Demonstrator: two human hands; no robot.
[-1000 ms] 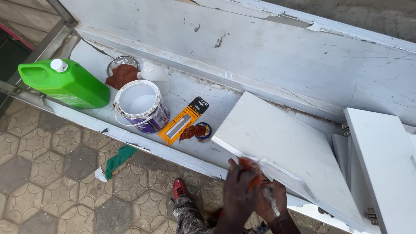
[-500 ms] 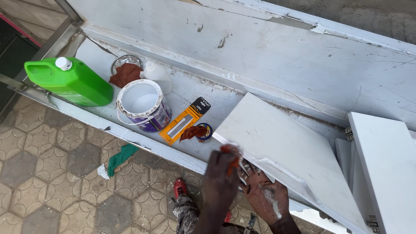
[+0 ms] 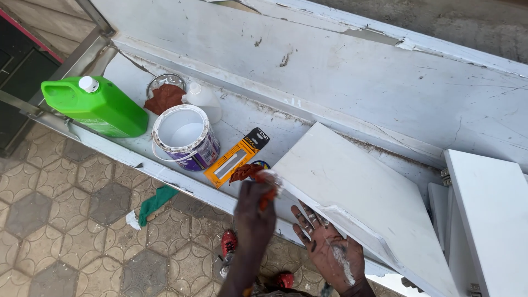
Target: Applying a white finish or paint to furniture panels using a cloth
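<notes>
Hands first: my left hand [image 3: 254,204] grips a small orange-red pad [image 3: 268,192], pressing it at the near corner of a white panel [image 3: 352,192]. My right hand [image 3: 328,250] is spread wide, fingers splayed and paint-smeared, under the panel's lower edge. The panel lies tilted on a scuffed white bench [image 3: 330,71]. Just left sit a small tin [image 3: 258,166] with a brown rag, an orange blister pack [image 3: 236,158], an open paint can [image 3: 186,137] and a green jug [image 3: 96,107].

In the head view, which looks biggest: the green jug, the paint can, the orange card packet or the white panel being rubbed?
1. White panel
2. Green jug
3. Paint can, looking only slightly smaller than the jug
4. Orange card packet
</notes>
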